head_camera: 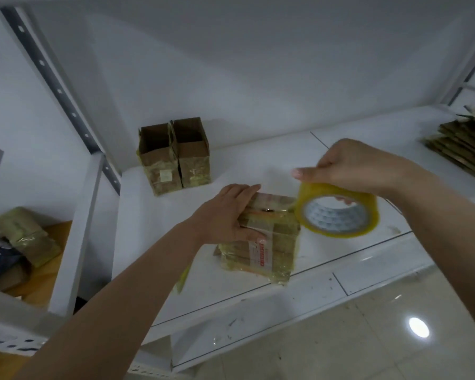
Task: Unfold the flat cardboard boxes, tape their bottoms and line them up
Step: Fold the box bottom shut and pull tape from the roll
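Gripping the box (269,237) bottom-up, the left hand (225,215) is steadying it while the right hand (359,168) is holding the tape roll (337,212) beside it. Beyond, two boxes (174,157) are standing finished; farther right, flats (466,146) are waiting.

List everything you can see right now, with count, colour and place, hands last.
Open boxes: two, brown, side by side at the shelf's back.
Box being taped: one, brown, front of shelf.
Tape roll: one, yellowish, at that box's right edge.
Flat boxes: one stack, brown, far right of shelf.
Shelf: one, white.
Parcels: several, brown and dark blue, lower left.
Hands: left hand holds the box being taped; right hand grips the tape roll.
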### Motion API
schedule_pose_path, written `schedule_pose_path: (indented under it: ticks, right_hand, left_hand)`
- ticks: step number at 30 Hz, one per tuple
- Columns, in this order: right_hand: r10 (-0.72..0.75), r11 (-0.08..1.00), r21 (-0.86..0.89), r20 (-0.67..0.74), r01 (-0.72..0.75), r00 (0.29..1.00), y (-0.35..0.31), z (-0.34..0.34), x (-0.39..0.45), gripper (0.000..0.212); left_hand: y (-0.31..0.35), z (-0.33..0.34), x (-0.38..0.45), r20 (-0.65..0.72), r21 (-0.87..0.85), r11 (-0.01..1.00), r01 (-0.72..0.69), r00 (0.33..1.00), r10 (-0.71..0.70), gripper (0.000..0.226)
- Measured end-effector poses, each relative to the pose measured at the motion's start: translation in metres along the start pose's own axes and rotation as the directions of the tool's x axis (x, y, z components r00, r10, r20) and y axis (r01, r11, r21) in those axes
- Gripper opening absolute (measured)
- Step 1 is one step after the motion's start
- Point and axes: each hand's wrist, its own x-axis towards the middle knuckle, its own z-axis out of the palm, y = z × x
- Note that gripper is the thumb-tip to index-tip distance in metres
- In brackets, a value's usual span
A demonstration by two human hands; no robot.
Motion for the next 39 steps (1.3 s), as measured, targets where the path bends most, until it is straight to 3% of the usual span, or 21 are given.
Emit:
schedule_pose_path:
  ticks: [3, 8, 14, 15, 17, 19, 20, 21, 23, 25, 27, 31, 34, 36, 38, 39]
  right_hand:
    - [0.144, 0.989, -0.043, 0.029, -0.142, 0.989, 0.024, 0.007, -0.009, 0.060]
    - [0.254, 0.966, 0.036, 0.075, -0.257, 0.964, 0.058, 0.046, -0.009, 0.047]
    - [0.268, 0.945, 0.172, 0.074, -0.277, 0.960, 0.069, 0.067, -0.009, 0.046]
    - [0.272, 0.941, 0.194, 0.061, -0.279, 0.960, 0.069, 0.069, -0.010, 0.046]
    - [0.273, 0.938, 0.219, 0.013, -0.269, 0.962, 0.070, 0.073, -0.013, 0.043]
    - [0.264, 0.941, 0.226, -0.026, -0.252, 0.964, 0.070, 0.074, -0.014, 0.040]
    - [0.260, 0.942, 0.227, -0.032, -0.246, 0.965, 0.070, 0.074, -0.014, 0.039]
    - [0.256, 0.943, 0.226, -0.032, -0.243, 0.966, 0.069, 0.074, -0.014, 0.039]
    - [0.255, 0.946, 0.217, -0.031, -0.243, 0.966, 0.069, 0.074, -0.014, 0.038]
    - [0.264, 0.944, 0.210, -0.023, -0.253, 0.964, 0.069, 0.073, -0.013, 0.038]
    - [0.269, 0.942, 0.212, -0.016, -0.260, 0.963, 0.068, 0.073, -0.012, 0.038]
    - [0.261, 0.943, 0.214, 0.003, -0.256, 0.965, 0.065, 0.073, -0.009, 0.038]
    - [0.265, 0.944, 0.202, 0.011, -0.262, 0.964, 0.064, 0.073, -0.009, 0.039]
    - [0.267, 0.939, 0.221, 0.020, -0.265, 0.963, 0.063, 0.074, -0.011, 0.039]
    - [0.266, 0.932, 0.245, 0.036, -0.267, 0.963, 0.064, 0.074, -0.013, 0.040]
    - [0.269, 0.926, 0.262, 0.045, -0.272, 0.962, 0.066, 0.075, -0.013, 0.039]
  left_hand:
    - [0.001, 0.001, 0.000, 0.018, 0.067, 0.998, -0.007, 1.000, 0.006, 0.108]
    - [0.001, 0.002, 0.000, 0.044, 0.142, 0.990, -0.025, 0.999, 0.018, 0.114]
    - [0.002, 0.001, -0.001, 0.082, 0.147, 0.989, -0.001, 0.997, -0.011, 0.121]
    - [0.002, 0.001, -0.003, 0.080, 0.061, 0.998, 0.003, 0.997, -0.008, 0.125]
    - [0.000, 0.000, -0.011, 0.000, -0.318, 0.948, 0.029, 1.000, -0.031, 0.126]
    - [-0.008, 0.002, -0.022, -0.117, -0.639, 0.762, 0.102, 0.967, -0.227, 0.107]
    - [-0.014, 0.006, -0.028, -0.160, -0.690, 0.703, 0.172, 0.911, -0.380, 0.095]
    - [-0.023, 0.012, -0.036, -0.184, -0.661, 0.692, 0.290, 0.831, -0.525, 0.082]
    - [-0.039, 0.028, -0.056, -0.153, -0.411, 0.690, 0.596, 0.701, -0.697, 0.061]
    - [-0.047, 0.047, -0.078, -0.091, -0.072, 0.663, 0.745, 0.657, -0.748, 0.057]
    - [-0.046, 0.063, -0.094, -0.070, 0.069, 0.636, 0.769, 0.639, -0.766, 0.059]
    - [-0.037, 0.080, -0.103, -0.171, 0.095, 0.665, 0.741, 0.670, -0.723, 0.037]
    - [-0.036, 0.078, -0.102, -0.170, 0.179, 0.676, 0.715, 0.699, -0.694, 0.026]
    - [-0.037, 0.066, -0.100, -0.137, 0.069, 0.660, 0.748, 0.662, -0.737, 0.021]
    - [-0.037, 0.042, -0.096, -0.167, -0.258, 0.628, 0.734, 0.607, -0.777, 0.009]
    - [-0.033, 0.027, -0.093, -0.219, -0.415, 0.623, 0.663, 0.592, -0.775, 0.005]
